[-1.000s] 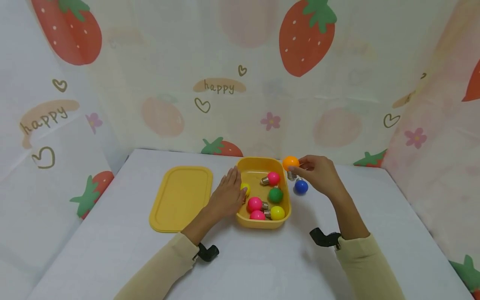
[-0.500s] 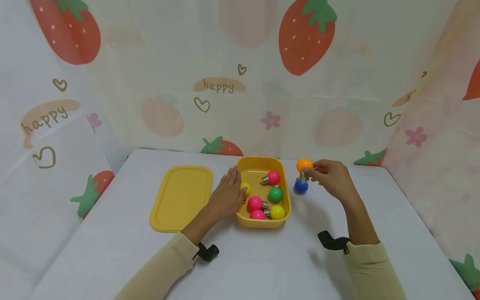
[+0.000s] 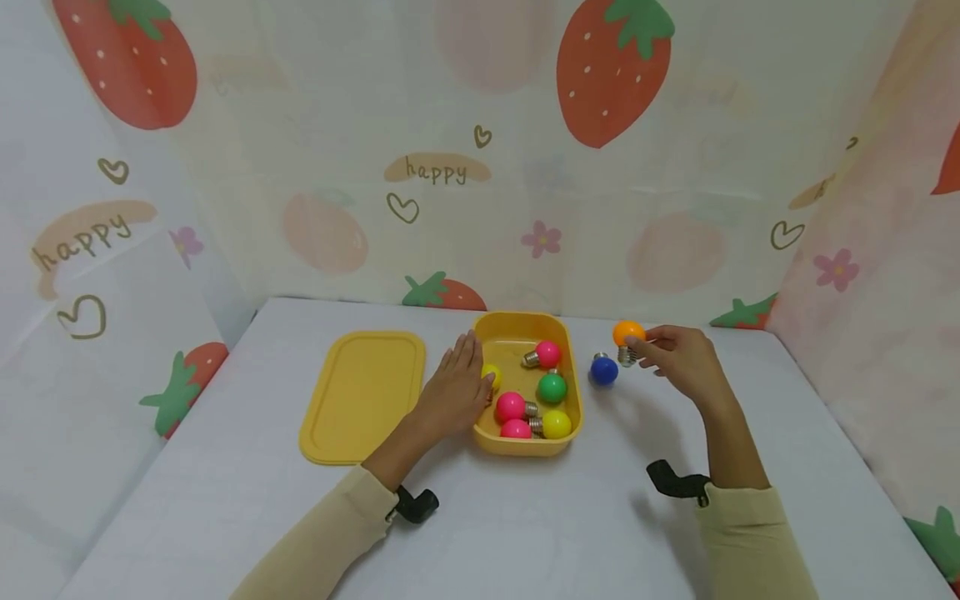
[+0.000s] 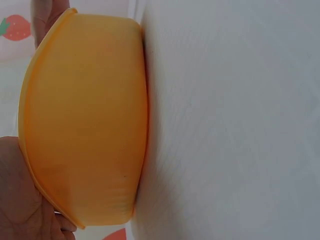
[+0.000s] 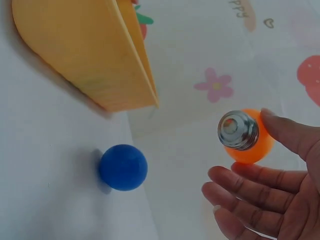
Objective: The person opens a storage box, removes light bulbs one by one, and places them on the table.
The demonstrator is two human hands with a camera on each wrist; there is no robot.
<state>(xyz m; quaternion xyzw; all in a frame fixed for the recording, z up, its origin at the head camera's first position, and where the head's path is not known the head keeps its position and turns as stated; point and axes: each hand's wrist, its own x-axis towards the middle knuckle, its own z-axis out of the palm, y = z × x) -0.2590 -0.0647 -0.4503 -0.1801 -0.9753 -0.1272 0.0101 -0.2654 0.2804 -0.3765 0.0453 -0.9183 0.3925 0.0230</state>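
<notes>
Between thumb and index finger my right hand pinches an orange light bulb, its metal screw base pointing down, above the table right of the yellow box. Just left of it, a blue bulb rests on the table; the right wrist view shows this blue bulb apart from the box. My left hand lies with fairly straight fingers along the left rim of the yellow box. Inside the box are pink bulbs, a green bulb and yellow bulbs, one partly hidden by my left hand.
A flat yellow lid lies on the white table, left of the box. Behind the table's far edge hangs a cloth printed with strawberries, and similar cloth stands at both sides.
My right hand has moved rightward with the orange bulb, from beside the box's right rim to past the blue bulb. The left hand has stayed on the box rim.
</notes>
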